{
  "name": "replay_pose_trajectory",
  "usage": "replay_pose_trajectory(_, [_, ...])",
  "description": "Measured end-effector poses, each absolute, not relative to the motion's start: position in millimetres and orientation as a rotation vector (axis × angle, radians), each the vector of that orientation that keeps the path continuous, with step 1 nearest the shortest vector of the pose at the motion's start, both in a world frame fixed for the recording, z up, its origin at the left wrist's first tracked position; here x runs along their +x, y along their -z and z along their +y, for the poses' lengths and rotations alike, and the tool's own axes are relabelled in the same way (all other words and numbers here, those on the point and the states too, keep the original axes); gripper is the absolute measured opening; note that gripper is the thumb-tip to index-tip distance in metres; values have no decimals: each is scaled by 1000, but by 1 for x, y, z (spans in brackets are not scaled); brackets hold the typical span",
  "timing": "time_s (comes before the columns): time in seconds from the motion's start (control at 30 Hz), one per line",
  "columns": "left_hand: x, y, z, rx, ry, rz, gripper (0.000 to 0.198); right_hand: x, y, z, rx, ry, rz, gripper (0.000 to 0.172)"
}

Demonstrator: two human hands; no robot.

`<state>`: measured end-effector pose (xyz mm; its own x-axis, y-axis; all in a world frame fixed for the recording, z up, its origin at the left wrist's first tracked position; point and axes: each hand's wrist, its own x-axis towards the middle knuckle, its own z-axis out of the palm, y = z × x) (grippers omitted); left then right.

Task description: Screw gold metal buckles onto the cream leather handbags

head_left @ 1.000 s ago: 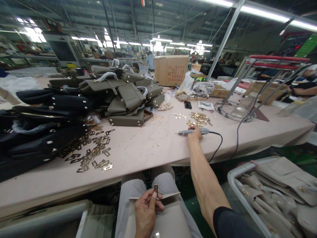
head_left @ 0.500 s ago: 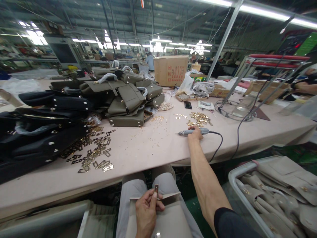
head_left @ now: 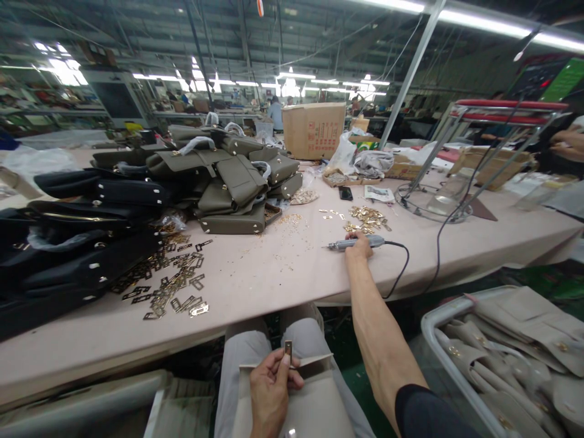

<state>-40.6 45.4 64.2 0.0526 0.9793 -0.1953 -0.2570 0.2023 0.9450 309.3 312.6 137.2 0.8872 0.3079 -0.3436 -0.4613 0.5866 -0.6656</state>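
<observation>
My right hand (head_left: 359,246) reaches out over the pink table (head_left: 283,267) and rests closed on a grey corded power screwdriver (head_left: 353,243) lying flat there. Its black cord (head_left: 401,267) drops over the table edge. My left hand (head_left: 270,389) is in my lap, fingers pinched on a small metal clasp (head_left: 288,348) at the top edge of a beige bag flap (head_left: 310,404) lying on my knees. A heap of small gold fittings (head_left: 367,218) lies just beyond the screwdriver.
Olive bags (head_left: 228,179) and black bags (head_left: 68,237) are stacked at the left, with gold buckle plates (head_left: 176,283) scattered before them. A cardboard box (head_left: 314,129) stands at the back. A grey bin of beige bag pieces (head_left: 506,353) sits at my right. Another person's arm (head_left: 566,141) shows far right.
</observation>
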Motion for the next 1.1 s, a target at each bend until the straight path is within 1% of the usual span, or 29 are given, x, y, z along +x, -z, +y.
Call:
replay_pose_trajectory(0.4, [-41,-66,45,875,-1145,1078,47,307,-138,312,-834,-457,187,25])
replay_pose_trajectory(0.53, [-41,-63,45,867,-1144,1072,47,305,-141,310,-828,-457,181,27])
replay_pose_trajectory(0.77, [-39,-61,44,863,-1159,1076,51,299,-154,302,-803,-494,200,32])
replay_pose_trajectory(0.97, [-36,-62,47,911,-1158,1082,49,291,-179,273,-759,-569,133,33])
replay_pose_trajectory(1.1, [-34,-72,43,931,-1155,1097,42,272,-183,228,-780,-688,43,25])
